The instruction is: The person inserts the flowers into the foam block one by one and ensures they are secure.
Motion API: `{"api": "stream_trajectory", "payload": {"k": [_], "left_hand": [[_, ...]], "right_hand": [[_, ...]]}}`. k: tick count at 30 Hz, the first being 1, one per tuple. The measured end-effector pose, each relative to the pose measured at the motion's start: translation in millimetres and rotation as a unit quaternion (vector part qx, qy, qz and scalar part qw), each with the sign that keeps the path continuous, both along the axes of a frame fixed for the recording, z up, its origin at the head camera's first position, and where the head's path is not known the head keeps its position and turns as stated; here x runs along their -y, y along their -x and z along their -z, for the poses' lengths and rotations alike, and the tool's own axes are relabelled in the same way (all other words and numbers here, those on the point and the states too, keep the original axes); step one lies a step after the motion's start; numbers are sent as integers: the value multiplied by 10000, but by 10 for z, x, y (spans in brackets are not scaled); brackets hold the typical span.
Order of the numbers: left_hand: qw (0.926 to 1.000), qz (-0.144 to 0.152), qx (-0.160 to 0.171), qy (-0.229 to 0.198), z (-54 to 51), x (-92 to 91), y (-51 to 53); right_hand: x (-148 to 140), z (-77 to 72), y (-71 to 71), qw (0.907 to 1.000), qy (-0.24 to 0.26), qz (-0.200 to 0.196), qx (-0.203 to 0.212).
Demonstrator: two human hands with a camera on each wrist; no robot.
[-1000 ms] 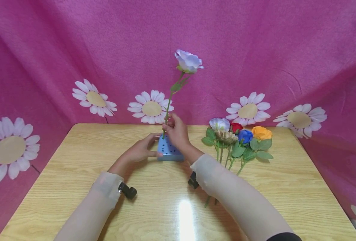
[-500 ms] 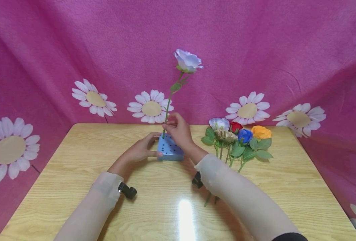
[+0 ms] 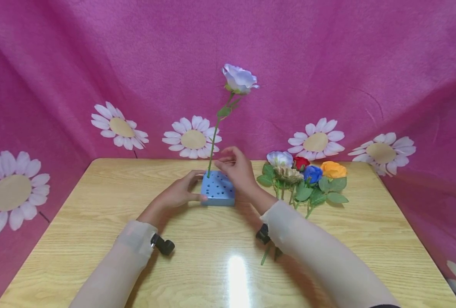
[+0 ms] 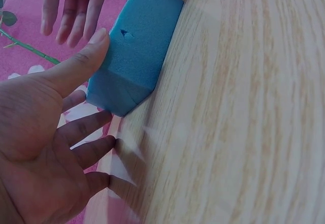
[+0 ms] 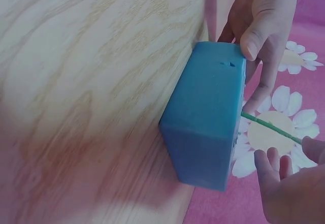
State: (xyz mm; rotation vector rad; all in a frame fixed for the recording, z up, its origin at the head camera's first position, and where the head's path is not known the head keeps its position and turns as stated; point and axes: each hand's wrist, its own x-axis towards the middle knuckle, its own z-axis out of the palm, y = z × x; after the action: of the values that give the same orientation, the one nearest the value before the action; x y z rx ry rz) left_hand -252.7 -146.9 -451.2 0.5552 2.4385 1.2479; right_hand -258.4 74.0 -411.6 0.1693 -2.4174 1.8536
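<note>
Wood-grain table stands against a pink cloth printed with white daisies; glare spot on the table near the front edge. Blue block, pierced with small holes on top, sits towards the back of the table, near the middle. To its right, well apart, loose flowers lie bunched, heads towards the cloth; the right sleeve crosses over their stems and hides part of them in the head view. Count: block, 1; standing flower, pale lilac, 1, stem set in the block's back left corner and leaning slightly right; loose flowers, 5: pale lilac flower, red flower, beige flower, blue flower, orange flower; printed daisies, 6, one cut by the frame edge; wrist cameras, 2, one per arm. Grip: left hand holds the block at its left side, thumb at the front corner, index at the back, remaining fingers spread. Right hand is just beside the stem, over the block's right side, fingers loosely bent, narrow gap to the thumb, holding nothing.
</note>
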Motion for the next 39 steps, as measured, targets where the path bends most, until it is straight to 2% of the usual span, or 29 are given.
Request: {"api": "stream_trajectory", "payload": {"k": [9, 16, 20, 26, 39], "left_hand": [[10000, 3, 10, -36, -2, 3, -9], [10000, 2, 6, 15, 2, 3, -21], [10000, -10, 7, -4, 1, 2, -19], [10000, -48, 12, 38, 5, -3, -20], [10000, -7, 45, 21, 4, 0, -15]], "right_hand": [[-189, 8, -61, 9996, -237, 165, -78], [-300, 36, -123, 9999, 121, 19, -88], [-366, 44, -164, 9998, 107, -49, -176], [-465, 38, -249, 10000, 6, 4, 14], [-707, 100, -390, 9999, -102, 105, 72]]}}
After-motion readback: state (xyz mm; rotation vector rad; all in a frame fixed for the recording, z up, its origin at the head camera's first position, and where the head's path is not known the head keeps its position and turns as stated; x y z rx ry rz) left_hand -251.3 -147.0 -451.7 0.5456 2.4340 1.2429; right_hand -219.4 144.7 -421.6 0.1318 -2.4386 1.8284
